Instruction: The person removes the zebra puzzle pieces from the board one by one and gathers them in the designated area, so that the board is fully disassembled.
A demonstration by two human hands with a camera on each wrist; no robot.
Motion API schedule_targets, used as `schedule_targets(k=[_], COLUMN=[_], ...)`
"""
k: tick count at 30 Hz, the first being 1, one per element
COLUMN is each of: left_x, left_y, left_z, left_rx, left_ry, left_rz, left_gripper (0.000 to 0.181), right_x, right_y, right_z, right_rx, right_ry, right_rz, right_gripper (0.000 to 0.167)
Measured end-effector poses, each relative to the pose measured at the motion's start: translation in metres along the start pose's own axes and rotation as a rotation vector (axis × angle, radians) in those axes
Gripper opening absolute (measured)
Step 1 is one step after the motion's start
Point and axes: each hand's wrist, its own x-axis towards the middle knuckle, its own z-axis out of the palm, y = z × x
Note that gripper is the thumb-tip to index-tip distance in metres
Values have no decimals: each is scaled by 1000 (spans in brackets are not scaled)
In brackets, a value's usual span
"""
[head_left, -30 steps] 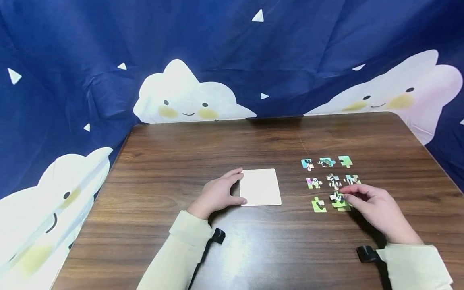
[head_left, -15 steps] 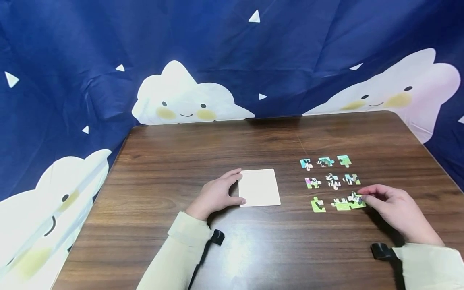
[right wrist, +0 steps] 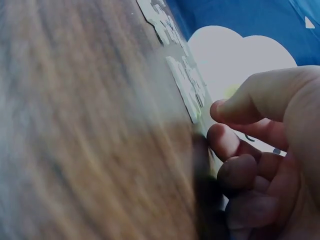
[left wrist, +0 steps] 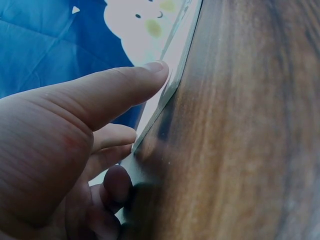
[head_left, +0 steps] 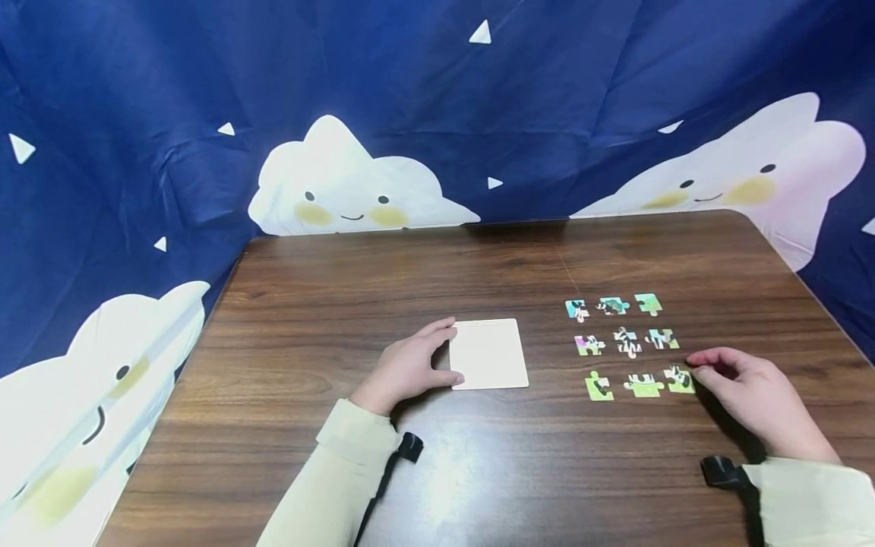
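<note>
Puzzle pieces with green, blue and black-and-white print lie in three spaced rows on the right of the table. My right hand (head_left: 748,395) hovers just right of the bottom row's last puzzle piece (head_left: 680,380). In the right wrist view, its thumb and forefinger (right wrist: 222,140) are slightly parted, with nothing between them. A thin pale square board (head_left: 488,354) lies flat, left of the pieces. Across the board's left edge spans my left hand (head_left: 406,368). The left wrist view has the straight thumb (left wrist: 135,82) resting on the board's face, other fingers by its edge.
The brown wooden table (head_left: 342,304) carries the board and all the pieces. Behind it hangs a blue curtain (head_left: 533,91) with printed white clouds. Black straps with small cameras sit at both wrists, over pale sleeves (head_left: 349,471).
My right hand has slid a puzzle piece rightward, off its neighbour, to the bottom row's right end. It has let go and drawn slightly away. The left hand and board stay put.
</note>
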Motion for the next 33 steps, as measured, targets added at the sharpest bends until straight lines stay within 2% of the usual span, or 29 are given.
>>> schedule_targets(k=[5,11,33], left_x=[0,0,-1], left_y=[0,0,1], left_z=[0,0,0], left_rx=[1,2,18], left_ry=[-1,-1,-9], left_rz=[-2,-3,3], left_gripper=[79,78,77], right_x=[1,2,1], right_y=[-2,-4,-2], right_z=[1,1,3], right_rx=[-7,-39,7], right_ry=[-43,-62,-18], right_rz=[13,-13,1], right_gripper=[25,21,18])
